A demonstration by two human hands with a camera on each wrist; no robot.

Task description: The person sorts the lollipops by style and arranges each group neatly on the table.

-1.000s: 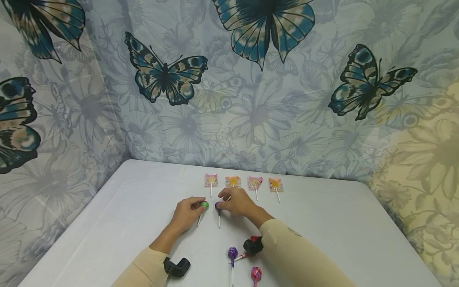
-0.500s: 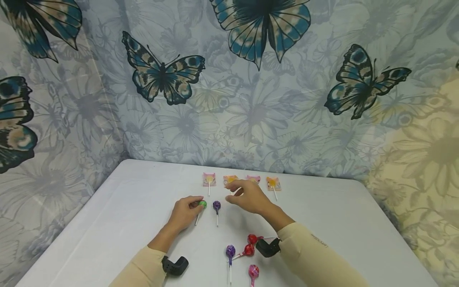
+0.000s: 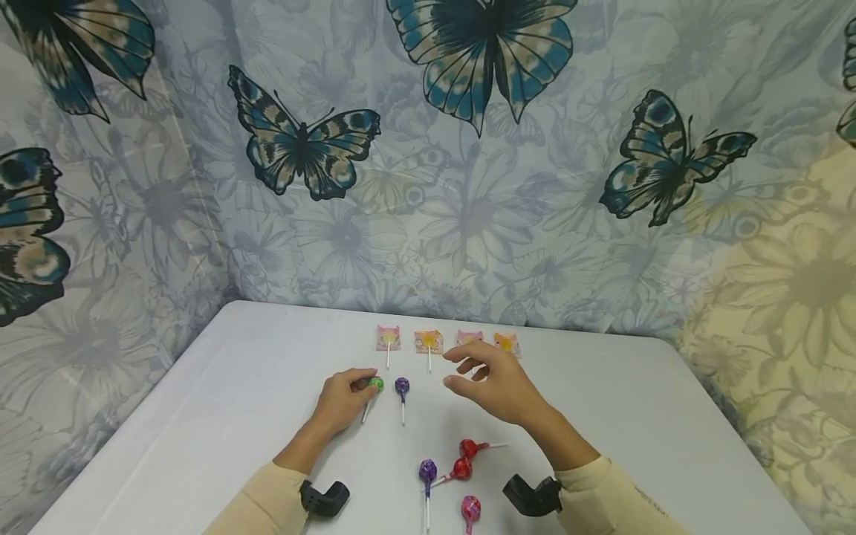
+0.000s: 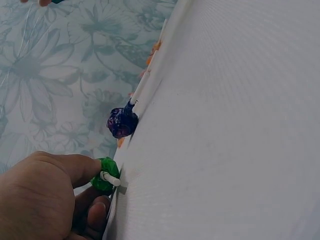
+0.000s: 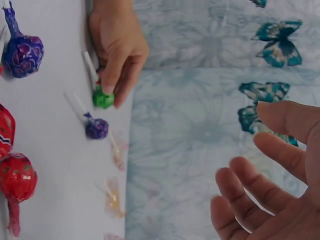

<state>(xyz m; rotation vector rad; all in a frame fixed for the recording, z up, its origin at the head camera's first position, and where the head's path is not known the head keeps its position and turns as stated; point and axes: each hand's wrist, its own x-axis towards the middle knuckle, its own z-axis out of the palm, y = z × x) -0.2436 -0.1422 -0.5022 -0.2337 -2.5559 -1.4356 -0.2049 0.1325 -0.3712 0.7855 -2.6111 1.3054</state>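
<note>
My left hand (image 3: 342, 401) pinches the head of a green-wrapped lollipop (image 4: 103, 176) between thumb and fingers, low at the white table, its stick pointing toward me. Just right of it lies a dark purple lollipop (image 3: 402, 386), untouched, with its stick toward me. My right hand (image 3: 498, 379) hovers above the table with fingers spread and nothing between them, overlapping part of the back row in the head view. Nearer me lie two red lollipops (image 3: 462, 468), a larger purple lollipop (image 3: 427, 470) and a pink one (image 3: 471, 508).
At the back of the white table (image 3: 267, 371) is a row of several flat lollipops in clear wrappers, among them a pink-wrapped one (image 3: 388, 338) and an orange-wrapped one (image 3: 429, 342). A butterfly-print cloth (image 3: 468, 223) hangs behind the table's far edge.
My right hand has let go of the dark purple lollipop and moved right and up, uncovering the red lollipops. My left hand stays on the green lollipop.
</note>
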